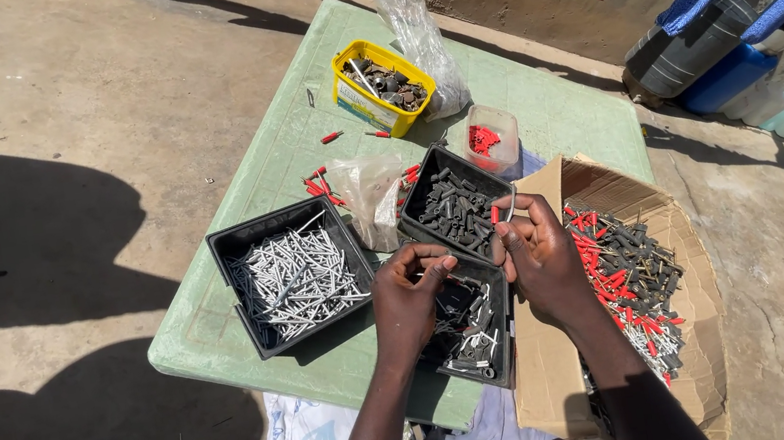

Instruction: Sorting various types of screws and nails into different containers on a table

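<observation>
Over a green plastic table [282,154], the left hand [409,298] pinches a small dark piece above a black tray of mixed fasteners [475,325]; the right hand [540,256] grips a thin grey nail [511,206] (black tray of silver nails [290,276] beside)

Bare forearms (no sleeves, no gloves)

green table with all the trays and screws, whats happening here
A person stands at a green plastic table, both hands over a black tray of mixed hardware. The right hand pinches a small bent metal piece; the left hand fingers another small part. Beside them sit a tray of silver nails and a cardboard box of red and dark pieces.
</observation>
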